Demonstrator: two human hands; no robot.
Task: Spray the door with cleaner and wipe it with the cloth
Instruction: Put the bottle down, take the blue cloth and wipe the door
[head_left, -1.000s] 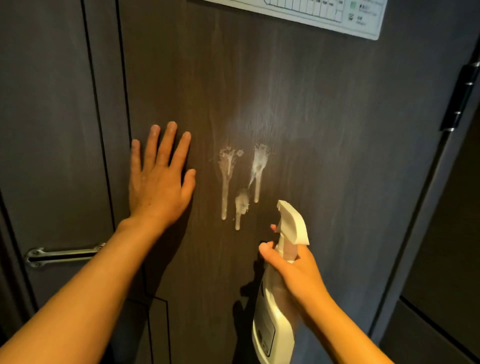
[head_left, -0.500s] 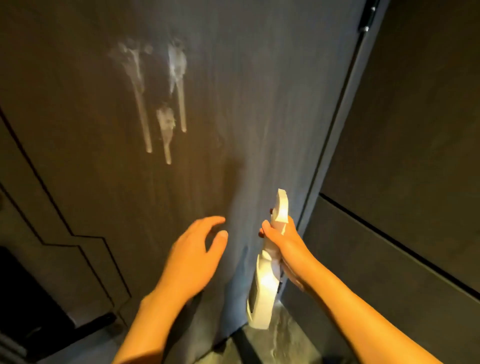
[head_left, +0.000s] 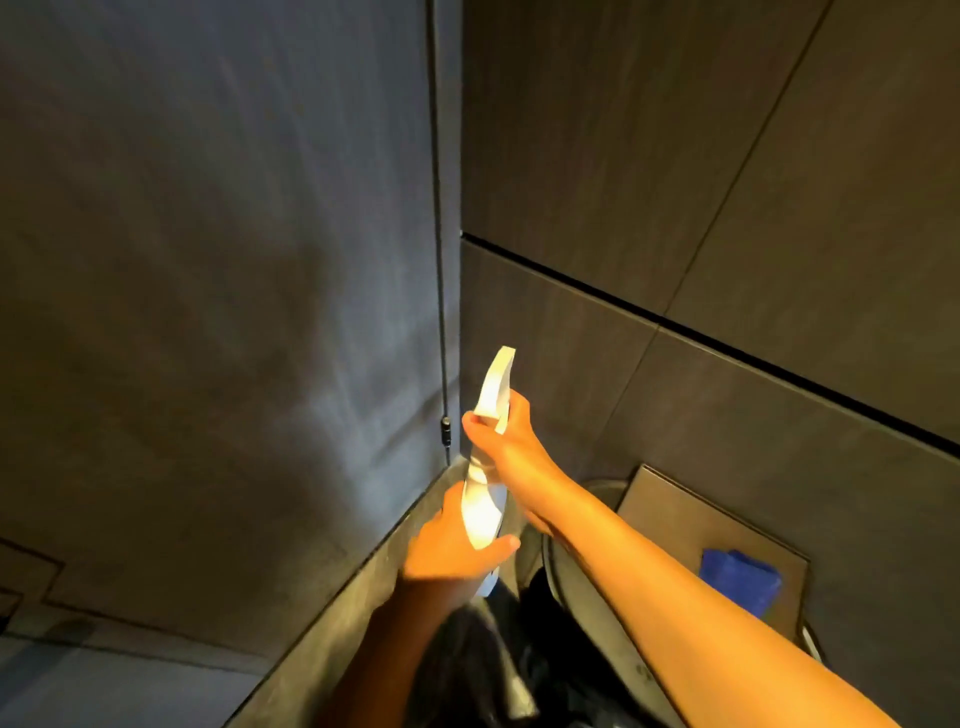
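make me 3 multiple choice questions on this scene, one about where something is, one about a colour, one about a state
1. Where is the cloth?
A. on the flat lid at lower right
B. in the left hand
C. hanging on the door

2. What colour is the cloth?
A. red
B. blue
C. white

3. How is the spray bottle held?
A. by nobody
B. by the left hand only
C. by both hands

Answers: 1 A, it lies on the lid; 2 B, it is plainly blue; 3 C, the right hand grips the neck and the left hand the body.
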